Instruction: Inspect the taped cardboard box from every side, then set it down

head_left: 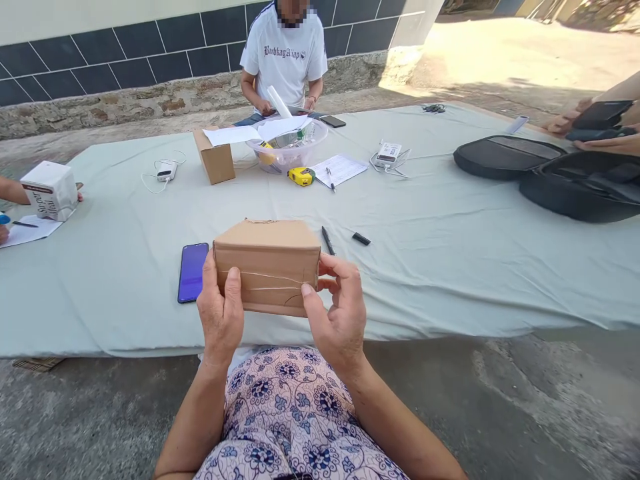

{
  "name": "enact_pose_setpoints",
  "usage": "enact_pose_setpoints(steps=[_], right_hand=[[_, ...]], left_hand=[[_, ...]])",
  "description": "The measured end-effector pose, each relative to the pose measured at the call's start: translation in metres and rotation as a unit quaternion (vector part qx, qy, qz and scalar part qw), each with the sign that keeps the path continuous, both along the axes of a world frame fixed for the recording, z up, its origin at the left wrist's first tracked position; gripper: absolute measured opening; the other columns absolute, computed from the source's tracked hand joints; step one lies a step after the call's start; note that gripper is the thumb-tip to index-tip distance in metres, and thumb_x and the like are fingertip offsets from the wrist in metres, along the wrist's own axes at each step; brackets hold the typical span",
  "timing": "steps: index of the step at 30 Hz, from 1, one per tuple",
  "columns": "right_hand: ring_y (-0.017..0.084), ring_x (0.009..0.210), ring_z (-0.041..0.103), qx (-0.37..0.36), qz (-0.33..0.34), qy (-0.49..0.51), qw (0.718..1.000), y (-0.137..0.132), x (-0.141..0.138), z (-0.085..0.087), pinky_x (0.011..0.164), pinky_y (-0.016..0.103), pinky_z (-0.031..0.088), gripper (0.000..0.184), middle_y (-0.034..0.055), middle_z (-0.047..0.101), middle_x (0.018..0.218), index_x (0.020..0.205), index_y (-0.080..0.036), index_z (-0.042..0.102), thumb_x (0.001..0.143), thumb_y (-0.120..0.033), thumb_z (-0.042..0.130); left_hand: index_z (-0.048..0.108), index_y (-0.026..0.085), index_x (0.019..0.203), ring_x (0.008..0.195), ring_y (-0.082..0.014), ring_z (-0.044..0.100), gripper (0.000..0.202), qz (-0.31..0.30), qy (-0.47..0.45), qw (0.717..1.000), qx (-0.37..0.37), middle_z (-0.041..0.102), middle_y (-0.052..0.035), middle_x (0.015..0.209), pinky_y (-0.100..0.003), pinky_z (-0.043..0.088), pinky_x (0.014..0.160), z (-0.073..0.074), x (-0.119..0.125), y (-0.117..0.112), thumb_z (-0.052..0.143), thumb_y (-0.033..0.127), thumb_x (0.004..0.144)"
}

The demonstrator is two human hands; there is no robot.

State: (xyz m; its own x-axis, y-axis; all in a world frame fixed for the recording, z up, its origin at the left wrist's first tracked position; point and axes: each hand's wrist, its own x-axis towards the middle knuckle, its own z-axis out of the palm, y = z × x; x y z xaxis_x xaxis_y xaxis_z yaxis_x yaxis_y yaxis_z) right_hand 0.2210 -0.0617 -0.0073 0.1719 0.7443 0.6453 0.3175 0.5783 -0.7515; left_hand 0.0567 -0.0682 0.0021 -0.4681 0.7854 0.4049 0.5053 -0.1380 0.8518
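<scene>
A small brown cardboard box (267,257) is held up just over the near edge of the table, its long side facing me and its top tilted away. My left hand (223,303) grips its left end, thumb on the front face. At the right end my right hand (340,307) has its thumb on the lower front corner and its fingers around the side. Thin pale scuffs or lines run across the front. Left of the box lies a phone (193,273) with a blue screen. A black pen (327,240) and a black cap (361,239) lie to the right.
Across the cloth-covered table (425,267) sits a person (285,53) behind a plastic basin (295,143). Nearby are another cardboard box (219,163), a yellow tape measure (301,176) and papers (345,169). A white box (53,190) stands left; an open black case (565,177) lies right.
</scene>
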Motion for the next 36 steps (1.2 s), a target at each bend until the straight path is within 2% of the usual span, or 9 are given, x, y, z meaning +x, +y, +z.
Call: enact_pose_setpoints(steps=[5, 12, 17, 21, 25, 28, 31, 34, 36], right_hand=[[0.019, 0.097, 0.063, 0.016, -0.017, -0.008, 1.0, 0.002, -0.002, 0.004, 0.068, 0.032, 0.058, 0.041, 0.0055, 0.063, 0.117, 0.127, -0.029, 0.053, 0.09, -0.015, 0.06], [0.019, 0.103, 0.065, 0.016, 0.037, 0.012, 0.999, 0.002, 0.001, 0.006, 0.078, 0.034, 0.061, 0.038, 0.0057, 0.068, 0.116, 0.129, -0.029, 0.059, 0.097, -0.011, 0.052], [0.02, 0.108, 0.067, 0.024, 0.102, 0.061, 0.993, -0.001, 0.001, 0.004, 0.083, 0.035, 0.06, 0.034, 0.0057, 0.071, 0.119, 0.126, -0.03, 0.064, 0.1, -0.012, 0.051], [0.021, 0.116, 0.066, 0.017, 0.069, 0.073, 0.995, 0.007, 0.007, -0.003, 0.091, 0.039, 0.058, 0.034, 0.0049, 0.071, 0.124, 0.13, -0.033, 0.062, 0.1, -0.018, 0.056], [0.028, 0.133, 0.059, -0.043, 0.008, 0.058, 0.997, 0.025, 0.021, -0.019, 0.104, 0.05, 0.053, 0.045, 0.0092, 0.063, 0.141, 0.139, -0.032, 0.056, 0.095, -0.034, 0.066], [0.032, 0.141, 0.054, -0.113, 0.03, 0.094, 0.989, 0.037, 0.034, -0.03, 0.11, 0.055, 0.05, 0.059, 0.0136, 0.059, 0.148, 0.145, -0.03, 0.051, 0.092, -0.05, 0.068], [0.034, 0.145, 0.05, -0.174, 0.034, 0.146, 0.973, 0.047, 0.047, -0.037, 0.115, 0.059, 0.044, 0.068, 0.0156, 0.056, 0.151, 0.144, -0.028, 0.051, 0.088, -0.061, 0.068], [0.036, 0.144, 0.051, -0.199, -0.002, 0.185, 0.962, 0.053, 0.057, -0.042, 0.118, 0.059, 0.04, 0.075, 0.0162, 0.057, 0.15, 0.142, -0.026, 0.053, 0.081, -0.067, 0.072], [0.036, 0.138, 0.055, -0.212, 0.023, 0.198, 0.957, 0.054, 0.06, -0.043, 0.117, 0.057, 0.041, 0.074, 0.0153, 0.063, 0.144, 0.139, -0.025, 0.056, 0.081, -0.069, 0.071]], left_hand=[[0.05, 0.022, 0.154, 0.145, -0.0261, 0.051, 0.058, 0.016, 0.002, 1.0, 0.019, 0.057, -0.0118, 0.154, -0.04, 0.038, 0.123, -0.002, -0.001, 0.002, 0.046, 0.05, 0.103], [0.055, 0.023, 0.15, 0.135, -0.0247, 0.058, 0.057, 0.025, -0.002, 0.997, 0.072, 0.062, -0.0116, 0.148, -0.036, 0.043, 0.116, -0.002, -0.005, 0.006, 0.047, 0.054, 0.103], [0.058, 0.025, 0.148, 0.135, -0.0231, 0.057, 0.053, -0.024, -0.074, 0.993, 0.088, 0.062, -0.0079, 0.149, -0.033, 0.042, 0.117, -0.014, -0.021, 0.017, 0.048, 0.052, 0.104], [0.064, 0.026, 0.141, 0.135, -0.023, 0.058, 0.05, -0.062, -0.192, 0.977, 0.074, 0.066, -0.0057, 0.144, -0.033, 0.042, 0.117, -0.026, -0.031, 0.027, 0.054, 0.053, 0.1], [0.07, 0.025, 0.128, 0.129, -0.0247, 0.063, 0.049, -0.078, -0.301, 0.948, 0.065, 0.071, -0.006, 0.134, -0.034, 0.048, 0.109, -0.037, -0.031, 0.036, 0.064, 0.058, 0.092], [0.071, 0.025, 0.124, 0.127, -0.0246, 0.063, 0.051, -0.083, -0.342, 0.934, 0.057, 0.072, -0.0061, 0.132, -0.035, 0.048, 0.11, -0.043, -0.029, 0.041, 0.071, 0.059, 0.086], [0.072, 0.025, 0.121, 0.126, -0.0235, 0.064, 0.051, -0.084, -0.364, 0.926, 0.057, 0.073, -0.0055, 0.13, -0.033, 0.049, 0.108, -0.046, -0.027, 0.043, 0.076, 0.058, 0.083], [0.073, 0.025, 0.116, 0.112, -0.0225, 0.069, 0.047, -0.125, -0.405, 0.905, 0.04, 0.075, -0.0044, 0.119, -0.033, 0.054, 0.098, -0.045, -0.027, 0.043, 0.075, 0.058, 0.083], [0.073, 0.024, 0.115, 0.107, -0.0216, 0.069, 0.044, -0.155, -0.421, 0.894, 0.019, 0.075, -0.0038, 0.115, -0.033, 0.056, 0.094, -0.043, -0.026, 0.043, 0.073, 0.057, 0.085]])
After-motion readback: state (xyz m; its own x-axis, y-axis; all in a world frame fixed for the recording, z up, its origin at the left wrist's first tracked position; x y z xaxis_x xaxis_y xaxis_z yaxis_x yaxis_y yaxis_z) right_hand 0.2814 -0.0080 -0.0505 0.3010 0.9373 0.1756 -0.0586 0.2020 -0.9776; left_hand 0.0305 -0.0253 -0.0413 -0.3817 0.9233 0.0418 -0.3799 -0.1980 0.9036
